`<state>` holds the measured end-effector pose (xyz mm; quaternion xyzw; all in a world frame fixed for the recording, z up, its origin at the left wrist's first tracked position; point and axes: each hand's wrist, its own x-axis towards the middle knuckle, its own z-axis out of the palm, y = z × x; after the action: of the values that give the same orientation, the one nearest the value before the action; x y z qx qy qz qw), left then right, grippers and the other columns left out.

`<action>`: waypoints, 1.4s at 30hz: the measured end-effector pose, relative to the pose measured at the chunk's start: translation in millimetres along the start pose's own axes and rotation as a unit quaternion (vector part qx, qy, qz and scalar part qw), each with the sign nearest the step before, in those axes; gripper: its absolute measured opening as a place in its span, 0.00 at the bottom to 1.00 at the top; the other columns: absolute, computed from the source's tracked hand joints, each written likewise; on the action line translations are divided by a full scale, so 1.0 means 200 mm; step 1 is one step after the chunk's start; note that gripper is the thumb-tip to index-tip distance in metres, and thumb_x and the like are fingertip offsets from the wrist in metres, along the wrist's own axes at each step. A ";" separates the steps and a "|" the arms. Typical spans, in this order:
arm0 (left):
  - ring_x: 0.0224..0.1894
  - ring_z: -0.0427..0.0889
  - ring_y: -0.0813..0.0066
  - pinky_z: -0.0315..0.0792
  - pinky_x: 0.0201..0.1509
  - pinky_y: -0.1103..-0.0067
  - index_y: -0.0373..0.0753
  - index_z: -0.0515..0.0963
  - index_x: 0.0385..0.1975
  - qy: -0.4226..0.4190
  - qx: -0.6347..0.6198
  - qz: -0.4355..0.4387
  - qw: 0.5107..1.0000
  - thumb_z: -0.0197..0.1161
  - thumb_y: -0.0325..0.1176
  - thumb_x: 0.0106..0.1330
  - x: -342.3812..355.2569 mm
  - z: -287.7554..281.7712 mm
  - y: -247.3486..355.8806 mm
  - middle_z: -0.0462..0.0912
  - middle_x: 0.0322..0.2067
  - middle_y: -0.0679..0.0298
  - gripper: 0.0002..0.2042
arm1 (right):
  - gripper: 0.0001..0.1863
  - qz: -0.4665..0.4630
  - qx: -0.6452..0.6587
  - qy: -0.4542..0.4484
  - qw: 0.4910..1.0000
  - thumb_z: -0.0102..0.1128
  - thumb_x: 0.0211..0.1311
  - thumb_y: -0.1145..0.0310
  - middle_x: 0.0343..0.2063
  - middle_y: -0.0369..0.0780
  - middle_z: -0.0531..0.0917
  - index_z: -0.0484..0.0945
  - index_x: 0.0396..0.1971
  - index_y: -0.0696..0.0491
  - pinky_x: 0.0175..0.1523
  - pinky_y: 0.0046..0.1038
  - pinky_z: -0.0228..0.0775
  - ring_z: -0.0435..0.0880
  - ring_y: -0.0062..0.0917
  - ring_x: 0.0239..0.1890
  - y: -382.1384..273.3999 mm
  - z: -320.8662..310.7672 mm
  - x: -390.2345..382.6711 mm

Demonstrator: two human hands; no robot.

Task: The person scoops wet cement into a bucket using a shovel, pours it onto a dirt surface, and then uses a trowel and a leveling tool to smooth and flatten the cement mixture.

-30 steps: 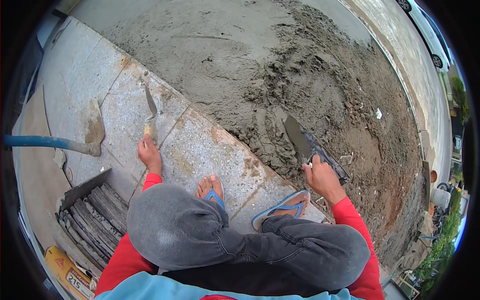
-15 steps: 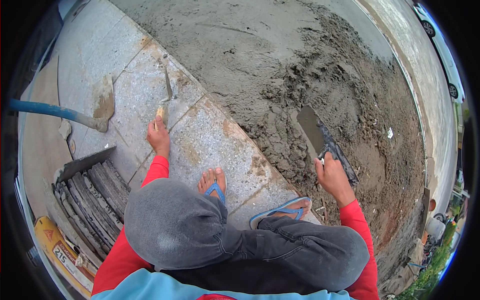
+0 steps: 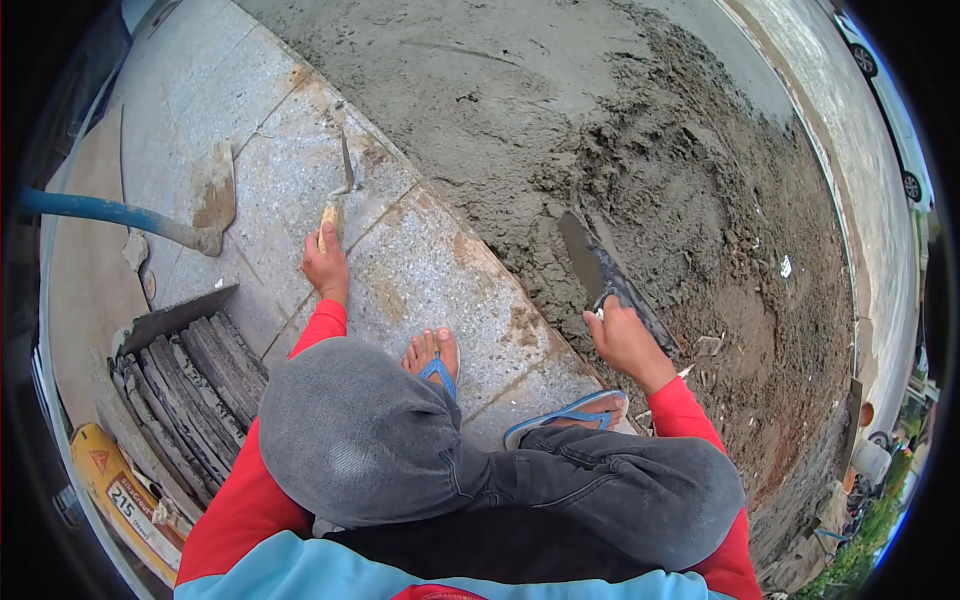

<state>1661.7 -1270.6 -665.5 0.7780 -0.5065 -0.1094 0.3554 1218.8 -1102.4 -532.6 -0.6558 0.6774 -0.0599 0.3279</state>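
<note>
Wet grey concrete (image 3: 470,140) spreads beyond the tiled edge, smooth at the far side and lumpy nearer to me. My right hand (image 3: 630,342) grips the handle of a rectangular plastering trowel (image 3: 588,262), whose blade is tilted over the wet concrete beside the tiles. Over the speckled tiles (image 3: 400,265), my left hand (image 3: 326,266) is closed round the wooden handle of a small pointing trowel (image 3: 346,165). Its narrow blade points away from me and is seen nearly edge-on.
A shovel (image 3: 120,212) with a blue handle lies at the left. Near my left arm are several mortar-crusted strips (image 3: 190,385) and a yellow bag (image 3: 105,480). My sandalled feet (image 3: 432,362) are on the tiles. A white car (image 3: 885,100) stands far right.
My right hand and the plastering trowel have moved left, closer to the tile edge. The left hand keeps hold of the pointing trowel, and the whole view has shifted slightly.
</note>
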 end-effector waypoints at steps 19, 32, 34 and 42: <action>0.28 0.81 0.63 0.72 0.35 0.70 0.35 0.77 0.36 -0.011 -0.009 0.033 0.999 0.53 0.55 0.65 0.00 -0.01 -0.02 0.82 0.24 0.57 0.24 | 0.17 0.027 -0.099 -0.049 0.994 0.50 0.65 0.60 0.14 0.54 0.77 0.64 0.29 0.61 0.25 0.47 0.71 0.79 0.52 0.20 -0.07 0.14 -0.12; 0.31 0.81 0.58 0.72 0.36 0.69 0.35 0.77 0.38 -0.024 -0.007 0.025 0.999 0.54 0.53 0.66 -0.01 0.01 -0.03 0.82 0.27 0.53 0.23 | 0.20 0.059 -0.055 -0.083 0.993 0.49 0.65 0.58 0.16 0.56 0.77 0.64 0.32 0.64 0.29 0.48 0.71 0.79 0.54 0.24 0.08 0.23 -0.24; 0.29 0.81 0.66 0.72 0.35 0.72 0.35 0.78 0.39 -0.039 -0.006 0.020 0.999 0.53 0.53 0.66 -0.04 0.03 -0.06 0.82 0.25 0.57 0.23 | 0.21 0.050 -0.077 -0.083 0.992 0.48 0.65 0.56 0.17 0.56 0.78 0.65 0.31 0.64 0.30 0.47 0.72 0.80 0.54 0.25 0.09 0.17 -0.20; 0.33 0.81 0.50 0.72 0.37 0.65 0.34 0.77 0.38 0.005 0.013 0.038 0.999 0.53 0.54 0.65 0.01 -0.05 -0.06 0.82 0.30 0.48 0.24 | 0.21 0.081 -0.010 -0.118 0.990 0.48 0.65 0.56 0.18 0.58 0.78 0.66 0.31 0.64 0.31 0.49 0.71 0.79 0.55 0.24 -0.05 0.03 -0.38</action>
<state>1677.1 -1265.0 -665.3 0.7634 -0.5351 -0.0855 0.3517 1225.4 -1031.6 -504.3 -0.6046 0.6853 0.0518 0.4027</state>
